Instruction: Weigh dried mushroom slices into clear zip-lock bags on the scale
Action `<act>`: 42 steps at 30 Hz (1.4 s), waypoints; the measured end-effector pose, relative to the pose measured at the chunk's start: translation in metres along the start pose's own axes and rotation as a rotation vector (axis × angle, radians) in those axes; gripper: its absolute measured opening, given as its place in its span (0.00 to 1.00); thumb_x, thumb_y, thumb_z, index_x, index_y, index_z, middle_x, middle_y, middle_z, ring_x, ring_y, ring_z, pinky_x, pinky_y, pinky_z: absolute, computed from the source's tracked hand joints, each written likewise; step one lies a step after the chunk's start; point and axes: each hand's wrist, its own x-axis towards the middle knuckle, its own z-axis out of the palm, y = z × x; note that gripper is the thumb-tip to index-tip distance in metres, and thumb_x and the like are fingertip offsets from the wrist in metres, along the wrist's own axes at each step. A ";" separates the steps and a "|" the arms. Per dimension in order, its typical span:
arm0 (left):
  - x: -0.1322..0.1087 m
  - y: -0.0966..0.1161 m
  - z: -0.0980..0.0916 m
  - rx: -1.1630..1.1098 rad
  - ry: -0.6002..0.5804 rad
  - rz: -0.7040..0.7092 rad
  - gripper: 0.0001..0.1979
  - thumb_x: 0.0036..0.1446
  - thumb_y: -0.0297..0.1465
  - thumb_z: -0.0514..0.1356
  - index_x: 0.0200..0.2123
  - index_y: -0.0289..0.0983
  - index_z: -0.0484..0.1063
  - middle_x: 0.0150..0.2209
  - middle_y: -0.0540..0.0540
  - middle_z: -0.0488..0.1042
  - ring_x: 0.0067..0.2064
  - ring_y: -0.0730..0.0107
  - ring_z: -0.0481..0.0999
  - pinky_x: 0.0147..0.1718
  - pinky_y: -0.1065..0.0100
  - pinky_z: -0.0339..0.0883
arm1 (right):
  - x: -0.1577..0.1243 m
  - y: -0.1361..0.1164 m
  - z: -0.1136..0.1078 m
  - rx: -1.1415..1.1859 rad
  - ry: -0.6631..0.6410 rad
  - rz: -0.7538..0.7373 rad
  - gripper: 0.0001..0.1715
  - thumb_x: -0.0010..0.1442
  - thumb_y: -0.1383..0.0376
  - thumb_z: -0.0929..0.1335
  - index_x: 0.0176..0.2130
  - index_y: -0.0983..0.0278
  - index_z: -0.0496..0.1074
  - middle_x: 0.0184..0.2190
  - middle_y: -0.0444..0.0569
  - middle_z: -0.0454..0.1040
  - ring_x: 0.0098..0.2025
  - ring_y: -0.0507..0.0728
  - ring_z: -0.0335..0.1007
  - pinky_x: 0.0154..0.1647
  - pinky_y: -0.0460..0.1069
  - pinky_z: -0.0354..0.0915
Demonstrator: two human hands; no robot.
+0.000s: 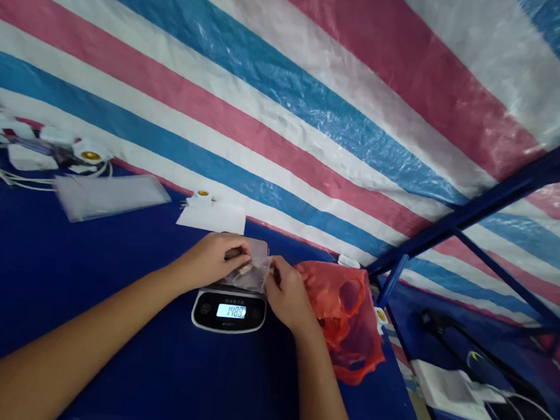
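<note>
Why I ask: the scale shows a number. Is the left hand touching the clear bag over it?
Touching. The head view shows the left hand pinching the clear bag over the scale.

Left hand [214, 258], right hand [290, 296] — gripping bag [256, 274], scale [229, 311]

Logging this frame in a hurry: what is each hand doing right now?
Left hand: closed on the small clear bag sitting on the scale.
Right hand: closed, pinching the same bag's other side.
</note>
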 end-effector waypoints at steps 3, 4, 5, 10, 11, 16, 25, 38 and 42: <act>-0.001 0.001 -0.002 -0.006 -0.004 0.027 0.06 0.60 0.29 0.59 0.36 0.40 0.77 0.36 0.50 0.80 0.36 0.70 0.78 0.36 0.69 0.68 | 0.001 0.002 0.001 0.033 -0.013 0.011 0.11 0.65 0.71 0.59 0.35 0.62 0.68 0.33 0.45 0.72 0.35 0.55 0.67 0.37 0.48 0.58; -0.002 0.001 -0.002 -0.002 -0.003 0.048 0.06 0.59 0.28 0.59 0.36 0.40 0.77 0.36 0.50 0.80 0.35 0.71 0.78 0.36 0.69 0.68 | 0.001 0.003 0.001 0.021 -0.002 0.015 0.11 0.64 0.71 0.59 0.33 0.61 0.67 0.31 0.45 0.71 0.34 0.55 0.66 0.36 0.48 0.57; -0.002 0.001 -0.002 0.003 -0.002 0.070 0.06 0.59 0.27 0.59 0.36 0.40 0.77 0.36 0.49 0.80 0.35 0.71 0.78 0.36 0.69 0.68 | 0.001 0.004 0.002 0.009 0.011 0.023 0.11 0.64 0.70 0.60 0.32 0.61 0.66 0.30 0.44 0.70 0.33 0.54 0.65 0.34 0.48 0.56; -0.003 -0.003 -0.002 -0.026 0.029 0.106 0.06 0.57 0.24 0.60 0.36 0.40 0.75 0.36 0.50 0.80 0.37 0.71 0.78 0.38 0.68 0.69 | 0.001 0.004 0.006 -0.008 0.002 0.052 0.07 0.63 0.64 0.67 0.32 0.63 0.70 0.26 0.41 0.66 0.29 0.52 0.61 0.31 0.46 0.55; -0.003 -0.003 -0.002 -0.042 0.035 0.104 0.06 0.57 0.24 0.60 0.35 0.40 0.75 0.36 0.50 0.79 0.37 0.71 0.78 0.38 0.68 0.69 | 0.001 0.003 0.007 -0.012 -0.005 0.055 0.07 0.62 0.63 0.68 0.33 0.63 0.72 0.26 0.41 0.67 0.29 0.52 0.62 0.31 0.46 0.55; -0.003 0.000 0.000 -0.076 0.044 0.117 0.07 0.56 0.22 0.59 0.34 0.39 0.74 0.34 0.50 0.78 0.37 0.71 0.77 0.38 0.68 0.69 | 0.002 0.001 0.011 -0.040 0.039 0.034 0.10 0.62 0.60 0.71 0.32 0.64 0.75 0.28 0.44 0.71 0.31 0.52 0.65 0.32 0.46 0.57; -0.002 -0.005 0.004 -0.026 0.036 0.118 0.05 0.59 0.26 0.59 0.35 0.40 0.75 0.37 0.50 0.78 0.40 0.69 0.77 0.42 0.66 0.69 | 0.001 0.003 0.009 -0.139 0.139 -0.010 0.08 0.64 0.65 0.68 0.38 0.62 0.79 0.29 0.45 0.77 0.28 0.52 0.69 0.32 0.45 0.59; 0.001 -0.010 0.006 0.043 0.089 0.078 0.03 0.60 0.32 0.61 0.36 0.41 0.75 0.36 0.50 0.79 0.37 0.70 0.78 0.40 0.67 0.70 | 0.003 0.007 0.009 -0.308 0.129 -0.094 0.08 0.66 0.72 0.65 0.37 0.63 0.75 0.34 0.48 0.76 0.34 0.55 0.71 0.35 0.46 0.59; 0.001 -0.008 0.008 0.043 0.131 0.092 0.03 0.61 0.30 0.60 0.36 0.40 0.74 0.36 0.49 0.78 0.38 0.69 0.77 0.40 0.66 0.70 | 0.000 -0.001 -0.001 -0.386 0.155 -0.130 0.10 0.66 0.74 0.64 0.37 0.64 0.74 0.34 0.49 0.76 0.33 0.55 0.70 0.33 0.47 0.57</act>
